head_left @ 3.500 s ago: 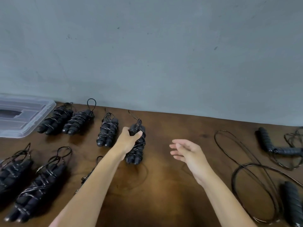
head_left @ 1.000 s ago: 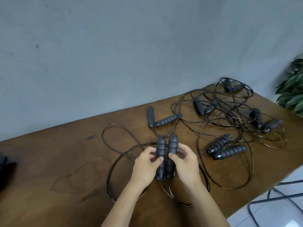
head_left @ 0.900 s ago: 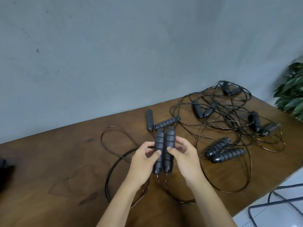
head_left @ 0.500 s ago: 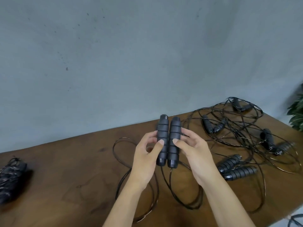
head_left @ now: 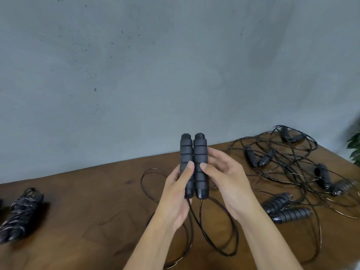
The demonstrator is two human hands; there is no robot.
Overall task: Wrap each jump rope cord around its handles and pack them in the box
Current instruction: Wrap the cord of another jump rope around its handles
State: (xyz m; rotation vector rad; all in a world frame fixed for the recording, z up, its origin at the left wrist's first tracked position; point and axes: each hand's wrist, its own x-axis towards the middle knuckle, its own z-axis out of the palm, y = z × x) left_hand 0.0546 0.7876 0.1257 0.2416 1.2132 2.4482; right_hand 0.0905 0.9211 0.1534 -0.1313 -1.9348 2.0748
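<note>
Item: pair of jump rope handles (head_left: pixel 194 165), black, ribbed foam sleeves, held upright and pressed side by side above the tabletop (head_left: pixel 101 193), cord ends down.
Grip: left hand (head_left: pixel 176 199) curls its fingers (head_left: pixel 188 172) round the left handle; right hand (head_left: pixel 227 180) does the same on the right handle, thumb tip across the front. Both hands grip; neither is free.
Handling, judged: handles look light and rigid beneath a soft, grippy foam that should not slip. Best hold is the mid-section, as now, leaving the lower ends bare for the first turns.
Attached: cord (head_left: pixel 212 238), thin, black and glossy, hanging from both lower ends and lying in loose loops on the tabletop below the hands. It looks springy and likely to uncoil unless kept under tension; it is best pinched near the handle ends while winding.
Adjacent, right: unwrapped jump ropes (head_left: pixel 288 209), several pairs of handles in a tangle of overlapping cords; snagging is probable when one is lifted out.
Adjacent, far left: wrapped jump rope bundle (head_left: pixel 20 213), lying flat.
Box: not in view.
</note>
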